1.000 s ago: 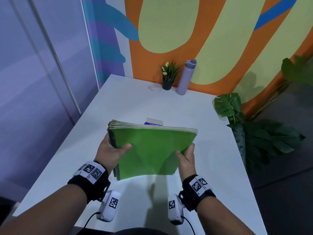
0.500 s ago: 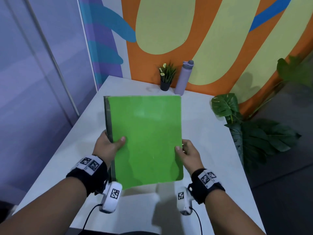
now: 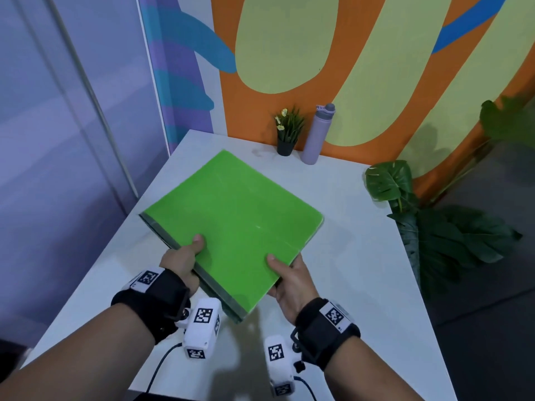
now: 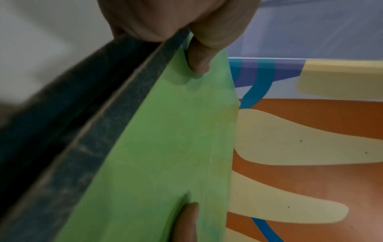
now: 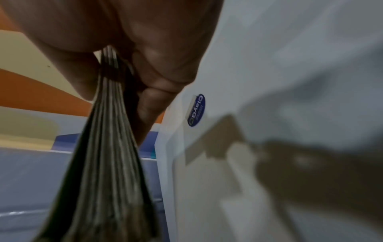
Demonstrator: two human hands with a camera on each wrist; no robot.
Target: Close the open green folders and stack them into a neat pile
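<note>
Here, the left thumb (image 3: 198,241) is pressed on the top green cover, the other fingers being hidden beneath; the left hand (image 3: 181,263) is thus clamped on the dark spine edge of the stack of folders (image 3: 231,215). The right hand (image 3: 292,280) is clamped on the near right edge, thumb above and fingers (image 5: 149,113) below. The closed folders are held together, turned diagonally, above the white table (image 3: 362,270); contact with it cannot be told. A small potted plant (image 3: 288,133) and a lilac bottle (image 3: 317,134) are seen by the painted wall (image 3: 289,39), and a blue sticker (image 5: 196,110) on the table.
</note>
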